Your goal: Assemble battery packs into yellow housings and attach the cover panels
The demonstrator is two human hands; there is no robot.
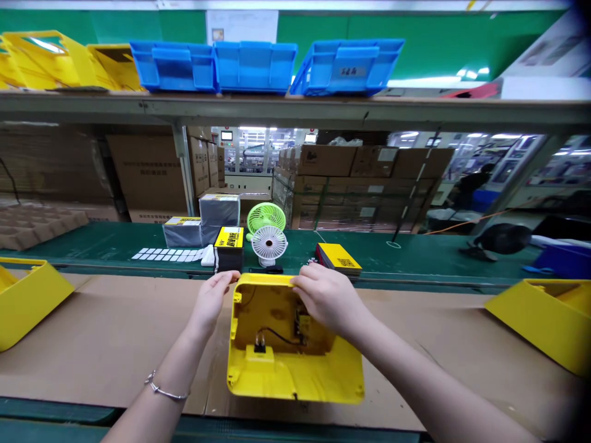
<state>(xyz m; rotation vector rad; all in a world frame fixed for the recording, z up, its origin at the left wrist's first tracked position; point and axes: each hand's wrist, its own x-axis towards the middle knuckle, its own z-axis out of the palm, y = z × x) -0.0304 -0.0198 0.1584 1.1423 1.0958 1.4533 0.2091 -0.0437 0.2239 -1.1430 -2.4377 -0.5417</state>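
A yellow plastic housing [318, 378] is in front of me, its open side facing me, over the cardboard-covered bench. Inside it a dark wire runs from a small black part [260, 348] on the lower wall to a component [302, 323] at the right. My left hand [215, 298], with a bracelet on the wrist, has its fingers closed at the housing's top left corner. The top edge, right of the middle, is gripped by my right hand [325, 295], thumb and fingers bent over the rim. That hand hides part of the inside.
More yellow housings lie left [32, 301] and right [549, 317] on the cardboard [138, 326]. Behind are a white fan [269, 244], a green fan [266, 216], a black-and-yellow box [229, 246], white labels [168, 255] and yellow cards [339, 255]. Blue bins [256, 67] fill the shelf above.
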